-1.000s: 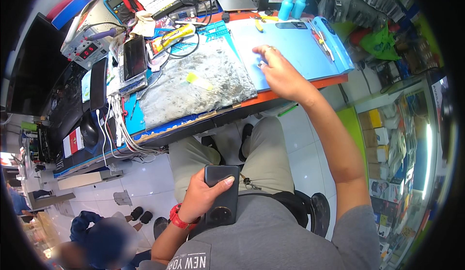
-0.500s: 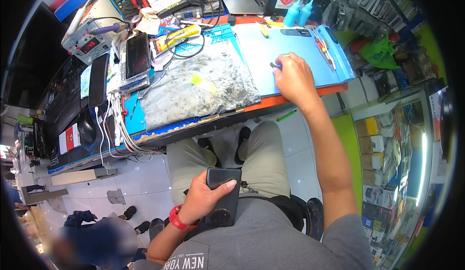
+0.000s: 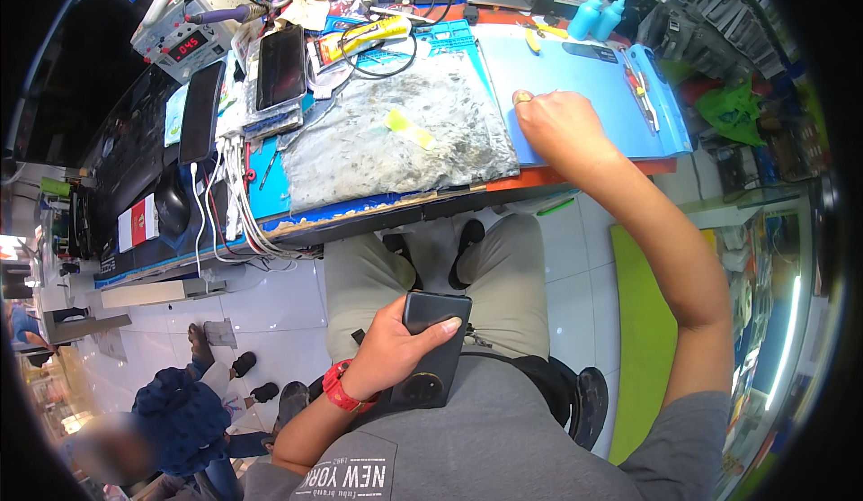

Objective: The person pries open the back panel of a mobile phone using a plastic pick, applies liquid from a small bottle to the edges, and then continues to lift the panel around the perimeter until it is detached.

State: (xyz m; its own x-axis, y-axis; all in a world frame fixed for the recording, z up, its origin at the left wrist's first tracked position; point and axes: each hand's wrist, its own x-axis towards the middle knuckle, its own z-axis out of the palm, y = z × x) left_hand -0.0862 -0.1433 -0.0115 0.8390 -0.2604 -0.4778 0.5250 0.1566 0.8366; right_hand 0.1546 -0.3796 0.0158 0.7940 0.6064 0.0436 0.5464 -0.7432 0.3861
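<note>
My left hand is closed around a dark phone just above my lap, its back with a round camera ring facing up and my thumb lying across it. Over the left part of a light blue mat on the bench, my right hand has its fingers curled in. What those fingers hold, if anything, is hidden. Left of that hand lies a stained grey work pad with a yellow-green strip on it. A screwdriver rests toward the mat's right side.
Yellow-handled pliers and two light blue bottles stand or lie at the back. Two phones, one a dark phone on charge, sit left beside white cables and a soldering station. Another person is at lower left.
My right hand has turned over and curled further; the small dark piece that showed at its fingertips is now out of sight. My left hand keeps hold of the phone. The whole view has shifted.
</note>
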